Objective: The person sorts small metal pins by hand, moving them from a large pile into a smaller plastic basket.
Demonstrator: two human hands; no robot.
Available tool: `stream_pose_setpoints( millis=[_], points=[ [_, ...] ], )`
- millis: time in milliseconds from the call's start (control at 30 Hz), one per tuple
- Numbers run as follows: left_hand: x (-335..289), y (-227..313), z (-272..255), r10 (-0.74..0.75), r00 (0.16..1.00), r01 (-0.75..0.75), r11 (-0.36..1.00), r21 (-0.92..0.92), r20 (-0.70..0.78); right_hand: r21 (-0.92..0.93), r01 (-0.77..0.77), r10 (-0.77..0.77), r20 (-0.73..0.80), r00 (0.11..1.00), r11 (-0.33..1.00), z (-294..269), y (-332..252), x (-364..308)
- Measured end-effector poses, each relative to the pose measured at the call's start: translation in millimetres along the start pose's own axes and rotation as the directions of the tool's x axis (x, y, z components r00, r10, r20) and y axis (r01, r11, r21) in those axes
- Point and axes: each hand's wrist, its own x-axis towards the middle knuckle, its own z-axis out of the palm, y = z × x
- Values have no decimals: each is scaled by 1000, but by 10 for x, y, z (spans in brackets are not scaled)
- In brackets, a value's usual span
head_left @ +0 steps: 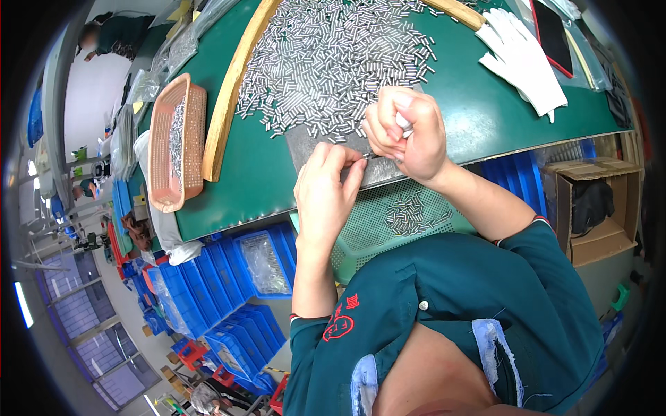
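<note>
A broad heap of small metal pins (333,62) covers the far middle of the green table. At the near edge of the table my left hand (324,188) is closed, thumb and forefinger pinching a small metal pin (365,157) over a dark grey pad (304,144). Just right of it, my right hand (411,135) is curled into a fist. Something whitish shows between its thumb and fingers, too hidden to name. Below the table edge sits a green perforated basket (361,232) with a small pile of pins (409,213) in it.
A pink basket (159,156) holding pins stands at left beside a wooden strip (232,90). White gloves (524,62) and a red-edged dark tablet-like device (553,35) lie at far right. Blue bins (208,277) and an open cardboard box (603,229) flank me.
</note>
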Motion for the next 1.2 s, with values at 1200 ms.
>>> stream_pose_setpoints(
  millis=[1200],
  points=[
    [-29, -55, 116, 12, 990, -33, 988, -149, -137, -34, 104, -103, 51, 993, 994, -17, 95, -29]
  ],
)
